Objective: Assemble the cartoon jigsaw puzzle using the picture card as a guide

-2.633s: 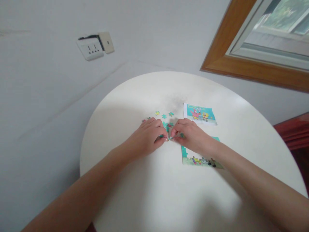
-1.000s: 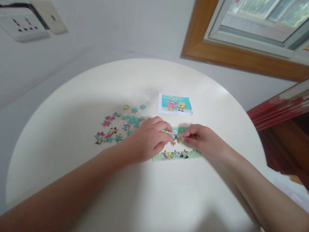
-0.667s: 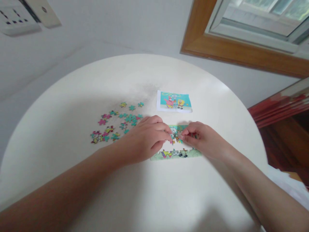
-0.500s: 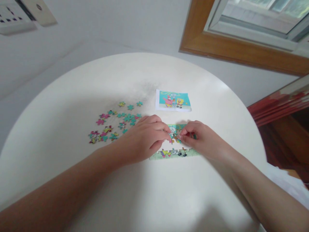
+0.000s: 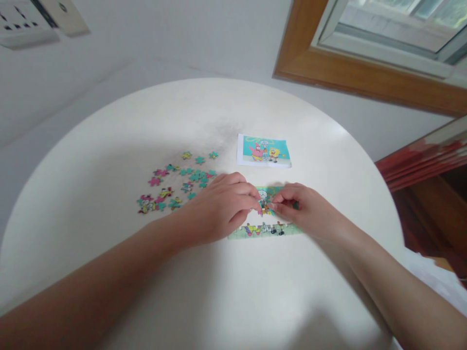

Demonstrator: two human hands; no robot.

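Note:
A partly joined cartoon jigsaw puzzle [image 5: 266,230] lies flat on the table, with a bare gap between its green bottom strip and the upper part. My left hand [image 5: 228,206] reaches over its left side, fingers curled and thumb and fingertips closed at the edge of the middle pieces. From the other side my right hand [image 5: 304,209] pinches at a puzzle piece [image 5: 270,206] beside the squid figure, thumb against forefinger. The fingertips of both hands nearly meet and hide much of the pieces between them.
Loose puzzle pieces [image 5: 166,192] are scattered left of my left hand, some overlapping. A printed reference picture [image 5: 266,150] lies beyond the puzzle. The round white table [image 5: 204,301] meets a wall with a wood-framed window [image 5: 328,68] and a socket [image 5: 22,24].
The view has shifted slightly, so everything sits a little to the right. Both hands stay at the same place on the puzzle, with only tiny finger movement.

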